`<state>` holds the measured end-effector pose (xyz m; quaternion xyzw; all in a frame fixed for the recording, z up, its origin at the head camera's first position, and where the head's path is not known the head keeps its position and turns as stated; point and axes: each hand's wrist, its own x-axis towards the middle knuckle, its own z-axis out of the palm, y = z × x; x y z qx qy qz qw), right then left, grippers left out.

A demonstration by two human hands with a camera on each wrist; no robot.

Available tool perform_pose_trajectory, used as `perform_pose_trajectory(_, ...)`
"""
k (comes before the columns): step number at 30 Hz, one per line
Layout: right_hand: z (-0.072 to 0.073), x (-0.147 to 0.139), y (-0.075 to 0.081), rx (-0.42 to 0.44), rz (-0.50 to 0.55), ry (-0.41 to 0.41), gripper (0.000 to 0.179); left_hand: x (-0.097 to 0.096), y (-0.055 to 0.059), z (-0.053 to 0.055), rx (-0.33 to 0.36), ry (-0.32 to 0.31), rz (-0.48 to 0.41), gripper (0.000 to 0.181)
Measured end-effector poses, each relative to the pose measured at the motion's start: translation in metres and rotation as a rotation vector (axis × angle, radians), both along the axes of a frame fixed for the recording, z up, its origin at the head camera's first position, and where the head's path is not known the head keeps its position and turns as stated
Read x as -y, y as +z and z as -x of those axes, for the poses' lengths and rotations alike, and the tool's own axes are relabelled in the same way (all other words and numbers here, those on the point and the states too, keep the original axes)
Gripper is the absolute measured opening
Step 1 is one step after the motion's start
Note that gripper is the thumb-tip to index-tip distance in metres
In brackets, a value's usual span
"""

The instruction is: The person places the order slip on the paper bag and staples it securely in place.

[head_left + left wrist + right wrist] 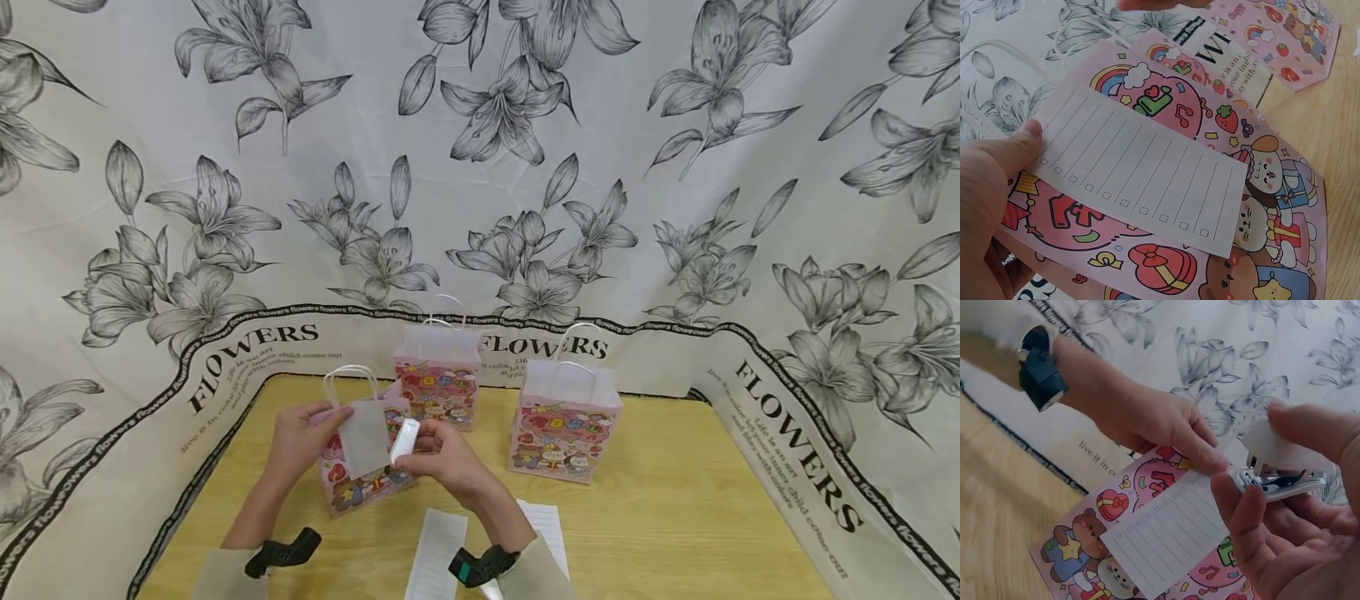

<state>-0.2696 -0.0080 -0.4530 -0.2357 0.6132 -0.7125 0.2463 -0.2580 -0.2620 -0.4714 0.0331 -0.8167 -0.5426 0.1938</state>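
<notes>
At the left of the table, my left hand (300, 437) pinches a lined checklist sheet (1141, 169) against the front of a pink cartoon gift bag (351, 497). The thumb presses on the sheet near the bag's top edge, while the other fingers are partly hidden behind. White looped handles rise above that bag. My right hand (453, 467) holds a small white stapler (1285, 456), with the thumb on its top and fingers beneath. Its jaws stand apart, close to the sheet's edge by the left thumb in the right wrist view.
Two similar pink bags stand upright, one at the back middle (438, 390) and one to the right (562, 437). Loose lined paper strips (437, 550) lie at the front, some under my right forearm. A white floral cloth (480, 192) hangs around the table's back and sides.
</notes>
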Motion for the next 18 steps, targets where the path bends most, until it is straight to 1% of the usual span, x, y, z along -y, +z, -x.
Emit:
perform_pose_trajectory(2,0.001,0.000,0.002,-0.076,-0.008,0.029,0.044,-0.002,0.000,0.003,-0.016,-0.017,0.019,0.034)
perform_pose_trajectory(4,0.003,0.004,0.005,-0.164,-0.010,0.036,0.048,-0.004,0.000,0.005,-0.035,-0.024,0.031,0.033)
perform_pose_trajectory(6,0.005,0.012,0.010,-0.256,-0.024,0.029,0.050,-0.005,-0.001,0.006,-0.054,-0.012,0.047,0.031)
perform_pose_trajectory(10,0.009,0.033,0.020,-0.396,-0.058,0.018,0.044,-0.004,-0.004,0.006,-0.071,0.004,0.068,0.026)
perform_pose_trajectory(12,0.011,0.043,0.024,-0.438,-0.079,0.024,0.043,-0.003,-0.005,0.004,-0.091,0.001,0.077,0.022)
perform_pose_trajectory(14,0.014,0.052,0.026,-0.475,-0.103,0.033,0.044,-0.002,-0.005,0.003,-0.124,-0.015,0.085,0.019)
perform_pose_trajectory(18,0.019,0.065,0.027,-0.538,-0.136,0.024,0.044,0.000,-0.004,0.001,-0.169,-0.023,0.111,0.013)
